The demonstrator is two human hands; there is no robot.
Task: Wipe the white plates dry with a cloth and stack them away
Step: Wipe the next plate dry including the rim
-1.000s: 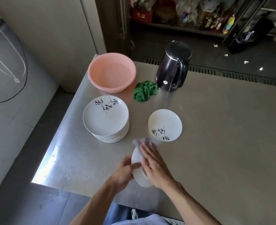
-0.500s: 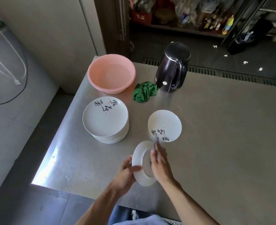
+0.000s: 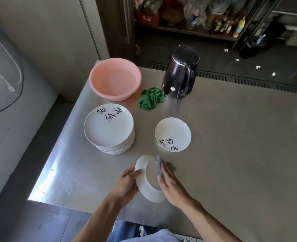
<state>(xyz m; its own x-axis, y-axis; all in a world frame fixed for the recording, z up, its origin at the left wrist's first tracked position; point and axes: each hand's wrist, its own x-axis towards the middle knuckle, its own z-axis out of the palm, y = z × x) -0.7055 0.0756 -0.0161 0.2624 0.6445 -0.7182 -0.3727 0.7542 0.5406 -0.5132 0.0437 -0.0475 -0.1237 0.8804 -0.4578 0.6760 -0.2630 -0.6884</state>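
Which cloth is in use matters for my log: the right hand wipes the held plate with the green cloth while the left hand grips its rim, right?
Not quite. In the head view the right hand holds a grey cloth against the held plate; the green cloth lies crumpled beside the kettle. The left hand grips the rim.

We see soft, even light on the steel desk, with bright glare along its near left corner. Shelves behind sit dim. Wide-angle bending curves the edges; a pale smudge blurs the right side.
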